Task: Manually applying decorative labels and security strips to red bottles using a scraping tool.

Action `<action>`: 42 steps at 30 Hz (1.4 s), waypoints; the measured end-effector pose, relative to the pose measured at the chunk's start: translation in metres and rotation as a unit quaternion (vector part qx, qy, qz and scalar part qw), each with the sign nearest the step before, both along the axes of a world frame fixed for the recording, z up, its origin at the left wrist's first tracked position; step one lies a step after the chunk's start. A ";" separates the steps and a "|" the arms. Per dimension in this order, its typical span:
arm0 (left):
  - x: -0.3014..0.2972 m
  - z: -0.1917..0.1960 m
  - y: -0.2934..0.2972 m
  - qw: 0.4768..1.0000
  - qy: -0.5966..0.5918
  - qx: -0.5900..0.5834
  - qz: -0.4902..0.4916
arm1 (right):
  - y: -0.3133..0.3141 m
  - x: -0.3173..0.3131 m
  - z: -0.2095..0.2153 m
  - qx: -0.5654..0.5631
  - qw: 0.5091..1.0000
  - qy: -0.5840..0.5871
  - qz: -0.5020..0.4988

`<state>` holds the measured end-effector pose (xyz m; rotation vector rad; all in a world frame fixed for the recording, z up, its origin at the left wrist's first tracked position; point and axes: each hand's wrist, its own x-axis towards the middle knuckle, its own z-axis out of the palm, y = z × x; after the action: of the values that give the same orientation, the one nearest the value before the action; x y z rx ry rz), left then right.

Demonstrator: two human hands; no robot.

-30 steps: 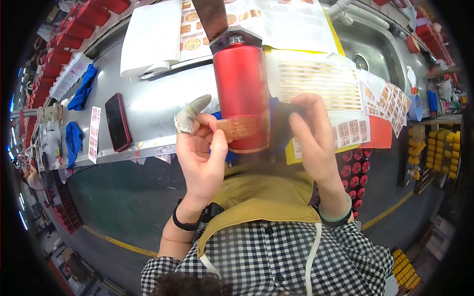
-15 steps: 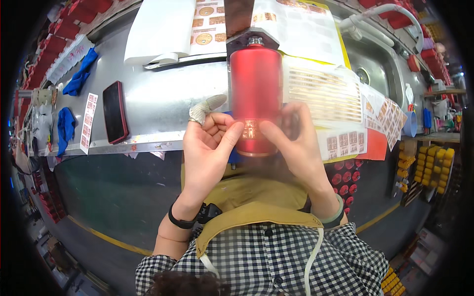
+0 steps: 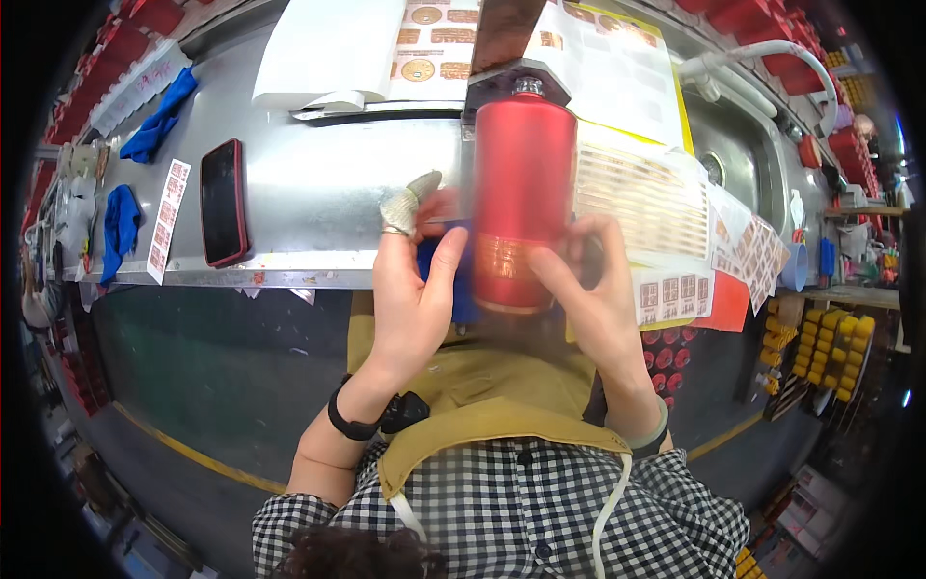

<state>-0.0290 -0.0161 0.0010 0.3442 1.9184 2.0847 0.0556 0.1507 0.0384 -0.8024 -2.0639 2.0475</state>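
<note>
Bottle: a red matte bottle (image 3: 521, 193) with a narrow silver neck at its far end, held between both hands above the near edge of a steel workbench (image 3: 318, 193); its outline is slightly blurred.
Label band: a coppery-gold band (image 3: 502, 265) wraps the lower part of the bottle, just under the fingertips of both hands.
Left hand: the left hand (image 3: 415, 289) is half closed against the bottle's left side, thumb pressed on the gold band; the forefinger points away from the person and wears a pale fabric finger cot (image 3: 403, 205). A black wristband (image 3: 349, 422) sits on this wrist.
Right hand: the right hand (image 3: 588, 294) is cupped round the bottle's right side, thumb laid across the band and fingers curled behind, so the grip is closed on the bottle.
Between the hands: a blue cloth (image 3: 453, 275) shows behind the left thumb, touching the bottle's lower left.
Right of the grip: sheets of small gold stickers (image 3: 641, 198) lie on the bench just beside the right hand.
Left of the grip: a dark phone with a red edge (image 3: 224, 201) lies flat, well apart from the left hand; blue cloths (image 3: 159, 121) lie farther out.
Beyond the grip: white printed sheets (image 3: 386, 43) lie at the far side of the bench.
Below the grip: an ochre apron (image 3: 482, 386) over a black-and-white checked shirt (image 3: 502, 521).
</note>
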 end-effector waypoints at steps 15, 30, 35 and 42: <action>0.010 0.001 0.009 0.988 0.065 -0.056 -0.128 | 0.011 0.006 -0.004 -0.014 1.000 -0.008 0.004; 0.009 0.000 0.003 0.989 0.001 -0.001 -0.145 | 0.019 0.016 0.014 -0.053 0.998 0.019 -0.022; 0.001 -0.001 0.000 0.951 0.205 -0.154 -0.174 | 0.022 0.027 0.009 0.046 0.996 0.074 -0.014; 0.007 0.000 0.007 0.939 0.285 -0.160 -0.111 | 0.018 0.026 0.017 0.083 0.994 0.069 -0.001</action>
<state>-0.0225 -0.0094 0.0013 1.1281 2.3446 1.5956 0.0812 0.1687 0.0551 -0.6167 -2.1212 1.8424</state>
